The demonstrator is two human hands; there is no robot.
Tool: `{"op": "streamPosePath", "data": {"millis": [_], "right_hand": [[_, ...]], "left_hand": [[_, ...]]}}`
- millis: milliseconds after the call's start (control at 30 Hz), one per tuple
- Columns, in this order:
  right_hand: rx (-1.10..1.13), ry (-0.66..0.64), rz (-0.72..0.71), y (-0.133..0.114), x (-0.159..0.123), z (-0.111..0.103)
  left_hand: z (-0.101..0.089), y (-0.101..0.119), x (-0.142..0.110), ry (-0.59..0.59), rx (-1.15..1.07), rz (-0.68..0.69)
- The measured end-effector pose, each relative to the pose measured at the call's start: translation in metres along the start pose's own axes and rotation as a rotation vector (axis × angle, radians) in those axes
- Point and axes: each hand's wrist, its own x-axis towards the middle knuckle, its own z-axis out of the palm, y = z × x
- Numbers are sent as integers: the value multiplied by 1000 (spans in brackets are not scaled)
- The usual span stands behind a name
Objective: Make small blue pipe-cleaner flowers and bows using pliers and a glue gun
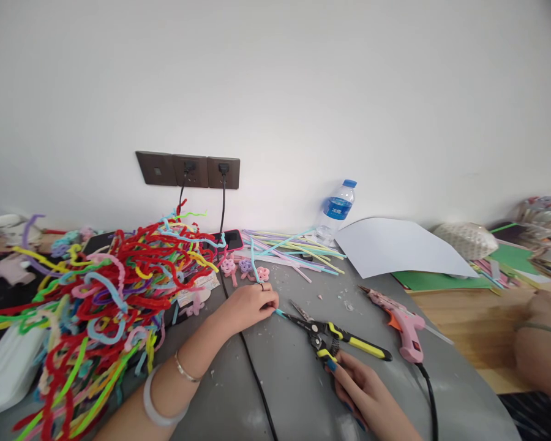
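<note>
My left hand (254, 304) pinches a light-blue pipe cleaner (253, 260). One length of it stands up behind the hand, and a short end shows past the fingertips. At that short end are the jaw tips of black-and-yellow pliers (314, 331); whether they grip it I cannot tell. The fingers of my right hand (358, 389) hold the pliers by the nearer yellow handle, while the other handle points right. Just behind my left hand lie a purple pipe-cleaner flower (245, 266) and a pink pipe-cleaner flower (261, 274).
A large tangle of coloured pipe cleaners (119, 288) covers the left side. Straight pipe cleaners (298, 248), a water bottle (337, 208) and white paper (399, 248) lie along the wall. On the right are a pink glue gun (408, 334) and another person's arm (539, 355). A black cable (252, 361) crosses the table.
</note>
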Motion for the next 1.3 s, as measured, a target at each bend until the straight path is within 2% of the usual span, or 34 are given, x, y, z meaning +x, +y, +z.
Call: {"op": "streamPosePath", "data": {"millis": [1300], "right_hand": [[16,1,-13,3,2,0]], "left_hand": [[-2,2,0,-8,5,-3]]}}
